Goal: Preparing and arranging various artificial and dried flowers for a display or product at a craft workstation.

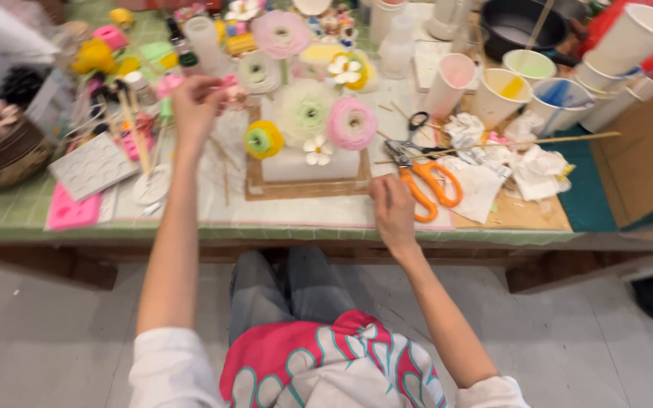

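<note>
My left hand (194, 106) is raised over the table's left-middle, its fingers pinched on a small pink flower piece (228, 81). My right hand (391, 210) rests near the table's front edge with curled fingers; whether it holds anything I cannot tell. It lies just left of orange-handled scissors (431, 185). Between my hands a white block (307, 162) on a wooden tray (305, 189) carries handmade flowers: a white one (306, 109), a pink one (351, 122) and a yellow one (264, 139).
Paper cups with paint (504, 91) stand at the back right beside crumpled tissues (538, 170) and a long wooden skewer (538, 140). Pink and white moulds (88, 170) lie at the left, a dark basket (5, 155) further left. A cardboard box (644, 162) stands at the right.
</note>
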